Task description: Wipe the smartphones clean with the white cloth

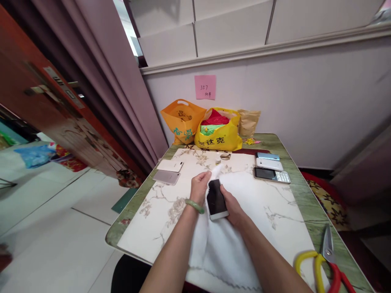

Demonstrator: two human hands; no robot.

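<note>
- the right hand [233, 206] is closed around the side of a dark-screened phone [217, 199], fingers against its edge; this likely leaves the screen face up and bare.
- the left hand [200, 186], wearing a green bangle [194, 206], appears pinched shut on the edge of a white cloth [227, 252], probably to lift that edge beside the phone.
- the phone is between the two hands, over the cloth, near the middle of the table [140, 207].
- the other phones lie in two groups, perhaps to leave the middle free: a white phone [170, 165] and a greyish phone [166, 177] at left; a blue phone, a second white phone and a keypad phone [265, 173] at right.
- scissors [328, 252] lie at the near right corner, seemingly set aside.
- a pink note [205, 87] on the wall reads "357", with small handwriting below that is hard to read.
- the orange bag [183, 116] shows "香遇" in turquoise; the yellow bag [218, 141] shows "达克" after a character that is unclear.
- the lettering on the white phone at left is too small to read.
</note>
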